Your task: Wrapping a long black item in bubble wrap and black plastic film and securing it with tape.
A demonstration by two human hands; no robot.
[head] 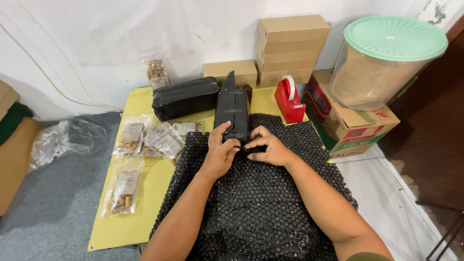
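Between both hands' fingers, the black parcel (233,112) stands; left hand (220,152) and right hand (268,147) pinch its lower end closed.

Both hands hold an upright black wrapped parcel (233,108) at centre. At eleven o'clock of it lies a second black wrapped block (185,97). Clear snack pouches with white labels (131,131) lie at nine o'clock. Plain brown cartons (290,46) stack at one o'clock, and a red, green and white printed box (355,128) sits at three o'clock.
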